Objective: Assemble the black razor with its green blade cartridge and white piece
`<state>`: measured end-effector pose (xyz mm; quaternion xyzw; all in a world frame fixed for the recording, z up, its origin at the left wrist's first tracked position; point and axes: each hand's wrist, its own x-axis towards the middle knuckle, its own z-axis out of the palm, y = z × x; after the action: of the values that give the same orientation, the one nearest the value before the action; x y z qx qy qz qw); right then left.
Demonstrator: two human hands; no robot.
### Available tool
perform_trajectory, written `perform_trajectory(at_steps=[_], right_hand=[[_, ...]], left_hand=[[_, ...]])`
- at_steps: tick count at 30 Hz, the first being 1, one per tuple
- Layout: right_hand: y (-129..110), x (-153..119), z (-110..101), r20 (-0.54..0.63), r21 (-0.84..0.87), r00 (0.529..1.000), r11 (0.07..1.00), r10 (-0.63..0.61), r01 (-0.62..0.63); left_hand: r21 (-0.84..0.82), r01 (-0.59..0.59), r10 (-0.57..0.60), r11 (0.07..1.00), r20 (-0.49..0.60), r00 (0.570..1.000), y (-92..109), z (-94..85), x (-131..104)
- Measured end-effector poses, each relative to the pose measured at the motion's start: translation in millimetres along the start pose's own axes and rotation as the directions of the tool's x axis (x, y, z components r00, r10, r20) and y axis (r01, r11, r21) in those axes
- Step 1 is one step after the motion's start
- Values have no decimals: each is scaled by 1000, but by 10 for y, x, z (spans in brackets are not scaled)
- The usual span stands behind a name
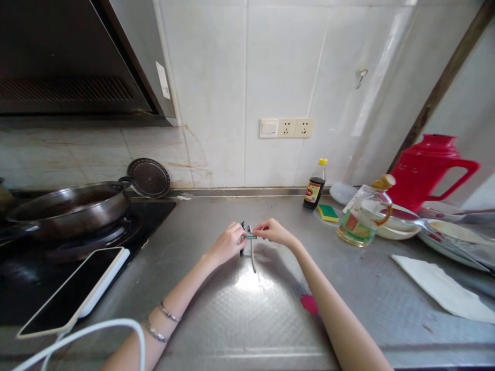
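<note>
Over the middle of the steel counter (232, 309), both hands meet at a small green and dark piece (251, 237) whose kind I cannot make out. My left hand (230, 241) pinches its left end, where a black part sticks out above and below the fingers. My right hand (274, 231) has its fingertips closed at the right end. A thin grey strip (253, 262) hangs down or lies just below the piece, between the hands; whether it is joined to it is unclear.
To the left, a pan (77, 208) sits on the stove beside a phone (73, 291) with a white cable (116, 323). On the right are a soy sauce bottle (314, 190), sponge (328, 213), oil jug (361, 219), red thermos (423, 170), stacked dishes and white paper (441, 286). A pink scrap (309, 304) lies near my right forearm.
</note>
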<state>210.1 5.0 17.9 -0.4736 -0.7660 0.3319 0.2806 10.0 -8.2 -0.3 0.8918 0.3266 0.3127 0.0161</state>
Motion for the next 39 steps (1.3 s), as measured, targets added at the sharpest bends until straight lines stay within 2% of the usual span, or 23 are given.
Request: perform_trajectory(at_steps=[8,28,33,36,39], right_hand=[[18,-4,1,78,41,997,999,25,-28],[13,-26,-39,136,38,989,998,52,-57],[129,-2,-163,93,37,995,998,42,-46],[297,49,-327,-6,-22,998,997,68,-68],[501,129,-452,-86,-137,993,986,81,-92]], left_hand=[[56,-69,67,996,32,997,2,34,-17],[45,-90,89,995,32,996,105,48,-19],[-49,16,-17,999,-11,1000,103,57,-5],[-50,133,-135,990,-28,990,78,69,4],[-27,285,-286,958,-6,958,53,91,-2]])
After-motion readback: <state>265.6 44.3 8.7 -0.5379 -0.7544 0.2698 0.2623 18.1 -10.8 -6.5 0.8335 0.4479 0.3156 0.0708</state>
